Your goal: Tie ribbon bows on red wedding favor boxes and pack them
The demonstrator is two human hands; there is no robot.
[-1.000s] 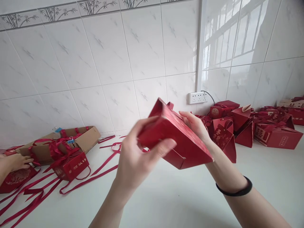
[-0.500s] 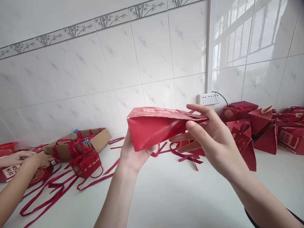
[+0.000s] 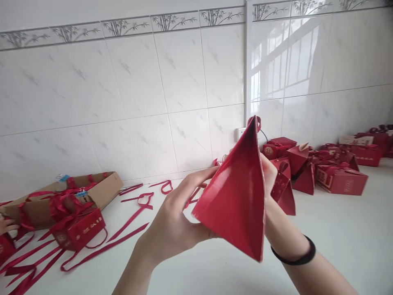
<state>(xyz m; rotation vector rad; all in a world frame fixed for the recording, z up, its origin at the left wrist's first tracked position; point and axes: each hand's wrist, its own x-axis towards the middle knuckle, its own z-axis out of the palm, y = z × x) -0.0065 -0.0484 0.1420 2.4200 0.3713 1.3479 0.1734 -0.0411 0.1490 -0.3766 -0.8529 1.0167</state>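
A red paper gift box (image 3: 236, 192) stands upright in front of me, above the table, with its triangular folded end facing me and a small ribbon loop (image 3: 258, 123) at its peak. My left hand (image 3: 178, 217) grips its left side, thumb below and fingers reaching round the far side. Against the right panel lies my right hand (image 3: 269, 174), its curled fingers partly hidden behind the box. A black band (image 3: 296, 256) circles my right wrist.
Several red gift boxes (image 3: 342, 179) crowd the table's right side by the tiled wall (image 3: 184, 73). To the left, a cardboard box (image 3: 107, 190) carries red ribbons, with a small red box (image 3: 78, 229) before it. Another person's hand (image 3: 8, 225) shows at the left edge.
The gift box has turned from lying on its side to standing upright, and moved right. My right hand has gone from its ribbon end to behind its right panel. The view has swung right.
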